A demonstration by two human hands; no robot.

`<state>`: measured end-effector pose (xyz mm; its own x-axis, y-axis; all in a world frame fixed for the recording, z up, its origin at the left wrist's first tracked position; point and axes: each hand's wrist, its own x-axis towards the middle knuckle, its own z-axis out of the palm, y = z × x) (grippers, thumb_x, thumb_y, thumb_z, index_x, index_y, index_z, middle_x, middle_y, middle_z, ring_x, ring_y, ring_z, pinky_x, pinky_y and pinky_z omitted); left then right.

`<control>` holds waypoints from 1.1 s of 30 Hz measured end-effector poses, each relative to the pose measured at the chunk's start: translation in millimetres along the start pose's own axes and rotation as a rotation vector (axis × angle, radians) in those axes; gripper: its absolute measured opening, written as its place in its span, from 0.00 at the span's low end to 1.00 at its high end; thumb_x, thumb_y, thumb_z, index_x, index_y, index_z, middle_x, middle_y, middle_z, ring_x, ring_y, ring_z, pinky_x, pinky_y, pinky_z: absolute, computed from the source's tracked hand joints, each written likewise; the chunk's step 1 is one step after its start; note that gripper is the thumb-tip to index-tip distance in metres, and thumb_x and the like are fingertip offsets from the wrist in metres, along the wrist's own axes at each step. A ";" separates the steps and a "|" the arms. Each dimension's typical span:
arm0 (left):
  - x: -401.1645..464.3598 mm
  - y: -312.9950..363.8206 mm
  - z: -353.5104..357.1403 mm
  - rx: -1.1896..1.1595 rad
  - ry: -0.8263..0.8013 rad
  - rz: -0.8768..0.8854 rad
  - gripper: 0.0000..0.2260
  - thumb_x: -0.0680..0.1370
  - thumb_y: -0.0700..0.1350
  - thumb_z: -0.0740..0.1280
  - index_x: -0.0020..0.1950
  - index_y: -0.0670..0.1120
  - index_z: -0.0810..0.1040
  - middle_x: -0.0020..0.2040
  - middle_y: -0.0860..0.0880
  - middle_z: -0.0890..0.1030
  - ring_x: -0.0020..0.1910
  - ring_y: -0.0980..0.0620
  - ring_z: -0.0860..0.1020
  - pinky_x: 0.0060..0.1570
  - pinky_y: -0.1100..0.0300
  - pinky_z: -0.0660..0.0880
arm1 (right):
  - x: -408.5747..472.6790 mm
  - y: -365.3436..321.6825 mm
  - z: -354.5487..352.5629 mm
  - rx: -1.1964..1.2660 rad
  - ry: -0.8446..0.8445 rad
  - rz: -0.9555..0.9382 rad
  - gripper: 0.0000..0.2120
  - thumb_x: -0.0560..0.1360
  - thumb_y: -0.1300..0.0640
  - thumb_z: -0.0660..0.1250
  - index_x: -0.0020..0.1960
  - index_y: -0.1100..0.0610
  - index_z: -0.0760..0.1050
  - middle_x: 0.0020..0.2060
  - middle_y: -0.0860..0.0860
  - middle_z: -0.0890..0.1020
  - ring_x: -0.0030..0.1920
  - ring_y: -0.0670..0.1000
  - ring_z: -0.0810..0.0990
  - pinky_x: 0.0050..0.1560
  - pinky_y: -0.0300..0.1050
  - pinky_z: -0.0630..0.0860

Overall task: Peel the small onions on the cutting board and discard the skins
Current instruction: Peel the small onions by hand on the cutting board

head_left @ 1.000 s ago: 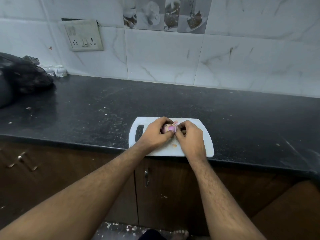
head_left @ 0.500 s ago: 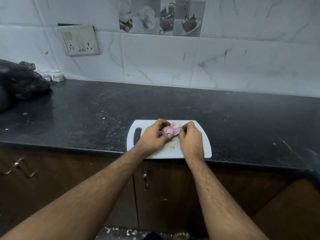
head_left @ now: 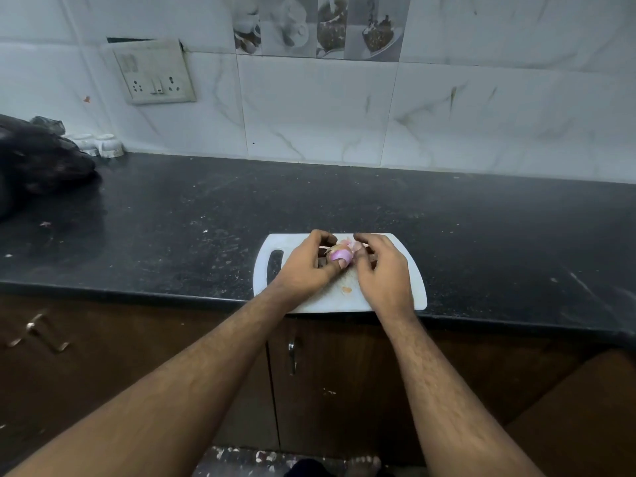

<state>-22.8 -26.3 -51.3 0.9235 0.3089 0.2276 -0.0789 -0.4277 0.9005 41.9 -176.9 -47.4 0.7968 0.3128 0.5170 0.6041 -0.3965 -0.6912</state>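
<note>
A small purple onion is held just above the white cutting board, which lies at the counter's front edge. My left hand grips the onion, thumb across its front. My right hand pinches a flap of pale pink skin at the onion's top right, fingers curled. A small scrap of peel lies on the board below the hands. Any other onions are hidden behind my hands.
The black stone counter runs left to right under a tiled wall. A black plastic bag sits at the far left, with small white cups beside it. A switch plate hangs on the wall. Brown cabinet doors are below.
The right hand's fingers have worked at the onion's top and loosened more skin. The left hand keeps its hold. The camera view has shifted slightly.
</note>
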 end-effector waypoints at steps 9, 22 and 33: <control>-2.1 6.8 2.0 0.018 0.002 0.038 0.18 0.75 0.48 0.79 0.62 0.47 0.80 0.55 0.53 0.85 0.50 0.61 0.83 0.49 0.71 0.76 | -0.7 0.1 -5.6 0.052 -0.087 0.002 0.12 0.79 0.64 0.69 0.59 0.56 0.84 0.50 0.43 0.83 0.48 0.37 0.79 0.51 0.21 0.69; 1.9 2.4 -0.3 0.087 0.037 0.014 0.19 0.72 0.46 0.81 0.60 0.48 0.79 0.52 0.54 0.83 0.47 0.59 0.80 0.46 0.72 0.75 | -0.5 -1.3 -5.7 -0.001 -0.133 0.019 0.12 0.79 0.60 0.70 0.62 0.56 0.83 0.57 0.49 0.85 0.55 0.41 0.79 0.53 0.18 0.65; 3.0 -2.3 -4.1 0.033 0.066 -0.040 0.23 0.68 0.46 0.83 0.60 0.51 0.82 0.52 0.57 0.85 0.49 0.59 0.82 0.49 0.71 0.77 | -1.0 -1.2 -4.5 -0.039 -0.145 0.010 0.13 0.78 0.59 0.72 0.61 0.54 0.84 0.55 0.48 0.86 0.54 0.43 0.81 0.57 0.29 0.73</control>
<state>-21.4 -20.8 -51.1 0.8988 0.3814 0.2162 -0.0285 -0.4413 0.8969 40.5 -180.7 -44.8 0.7946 0.4289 0.4297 0.5983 -0.4324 -0.6746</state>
